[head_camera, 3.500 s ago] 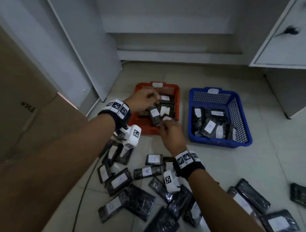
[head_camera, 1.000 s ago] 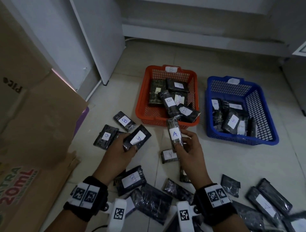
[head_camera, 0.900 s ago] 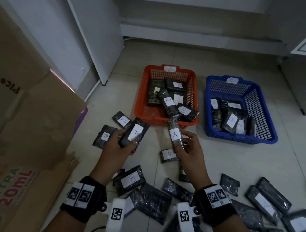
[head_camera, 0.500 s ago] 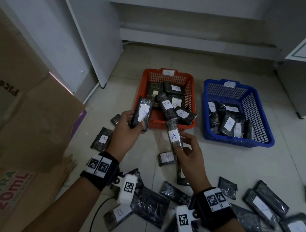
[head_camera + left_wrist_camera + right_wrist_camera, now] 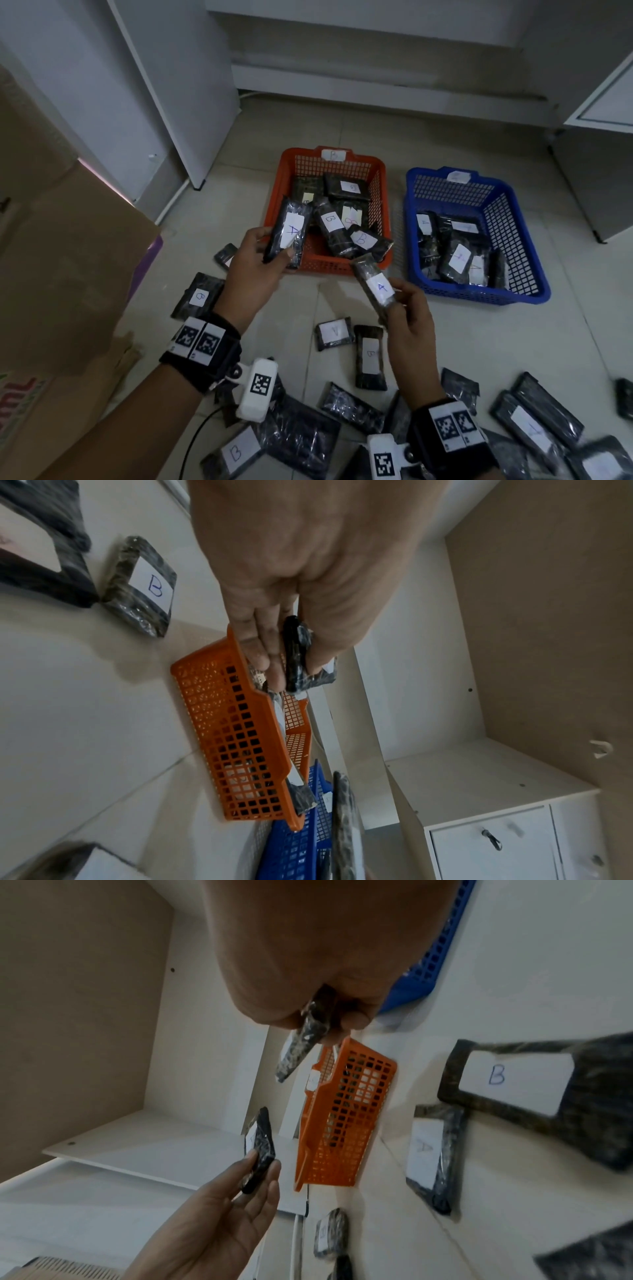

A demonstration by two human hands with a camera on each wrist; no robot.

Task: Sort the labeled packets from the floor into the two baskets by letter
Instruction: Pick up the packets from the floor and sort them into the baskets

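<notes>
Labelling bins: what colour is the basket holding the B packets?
Orange basket; clearest in the head view.

Two baskets stand on the floor (image 5: 462, 342): one orange basket (image 5: 342, 269) and one blue basket (image 5: 513, 219). Two hands are in view, the left hand (image 5: 255, 270) and the right hand (image 5: 409, 329), and each holds one packet, both labeled A: the left packet (image 5: 289, 233) and the right packet (image 5: 375, 287). The orange basket holds at least five packets, three with a readable B. The blue basket holds about five; an exact count is unclear. More than a dozen packets lie loose on the floor.
</notes>
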